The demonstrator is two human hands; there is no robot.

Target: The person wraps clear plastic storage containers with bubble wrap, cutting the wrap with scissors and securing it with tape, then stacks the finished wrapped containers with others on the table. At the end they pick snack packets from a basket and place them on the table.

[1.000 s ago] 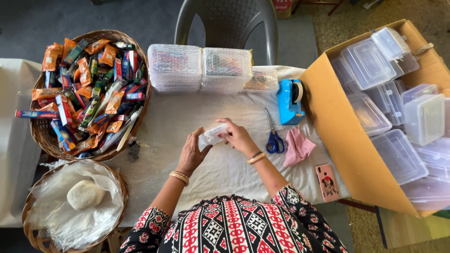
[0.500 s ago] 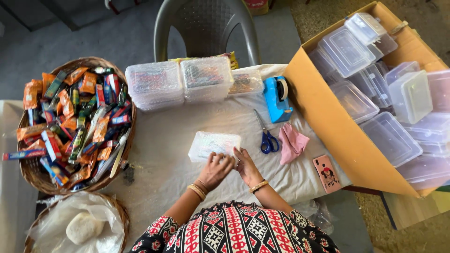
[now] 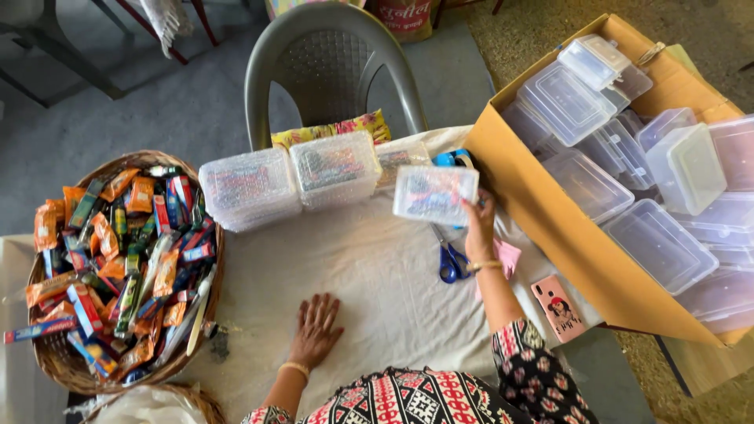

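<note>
The tabletop (image 3: 377, 275), draped in a pale cloth, fills the middle of the view; a grey chair (image 3: 334, 71) stands behind its far edge; to the right a big cardboard carton (image 3: 550, 212) lies open, packed with empty clear tubs, just as before. At the left the wicker basket (image 3: 55, 361) holds a heap of bright wrapped packets, unchanged; a second basket shows only as a rim at the bottom left, where half a second ago more of it was in view. Two stacks (image 3: 290, 180) of filled clear boxes sit along the far edge of the tabletop, in the same place as earlier.

The box (image 3: 434, 194), clear, lidded and filled with coloured packets, has left the cloth in front of the person, where both hands worked on it a moment ago; it is now lifted above the far right of the tabletop, just beside the stacks and in front of the blue tape dispenser. The right hand (image 3: 479, 228) carries it, grip pinching its right end, fingers on the rim. The left hand (image 3: 316, 330) has let go and lies flat on the cloth, fingers spread, well apart from the box. Blue scissors (image 3: 449, 263) lie under the right wrist; a pink phone (image 3: 559, 306) rests near the carton.
</note>
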